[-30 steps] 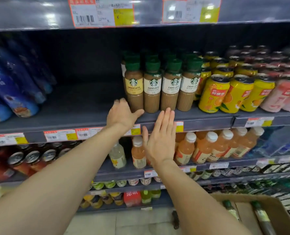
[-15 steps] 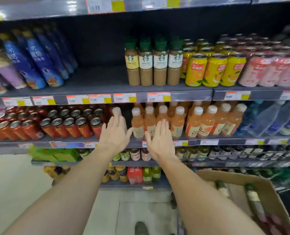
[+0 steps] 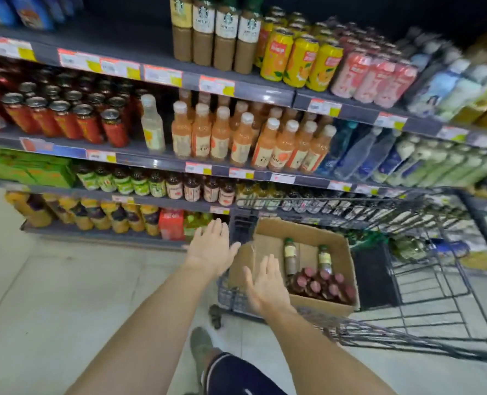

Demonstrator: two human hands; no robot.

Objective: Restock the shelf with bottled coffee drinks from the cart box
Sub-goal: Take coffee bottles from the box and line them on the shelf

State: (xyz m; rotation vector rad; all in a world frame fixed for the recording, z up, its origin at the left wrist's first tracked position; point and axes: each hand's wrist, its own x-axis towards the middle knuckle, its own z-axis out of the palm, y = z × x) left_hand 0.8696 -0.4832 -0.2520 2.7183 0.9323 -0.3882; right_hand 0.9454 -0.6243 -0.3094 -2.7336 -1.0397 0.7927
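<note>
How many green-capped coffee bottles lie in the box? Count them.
2. One coffee bottle lies left, the other right, in the cardboard box; more may hide under the pink-capped bottles.

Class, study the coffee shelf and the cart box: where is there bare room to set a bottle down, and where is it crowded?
Free: the top shelf left of the coffee bottles, up to the blue packs. Also the box floor around its two green-capped bottles.
Crowded: right of the coffee, yellow cans stand close; the box's near corner holds pink-capped bottles.
</note>
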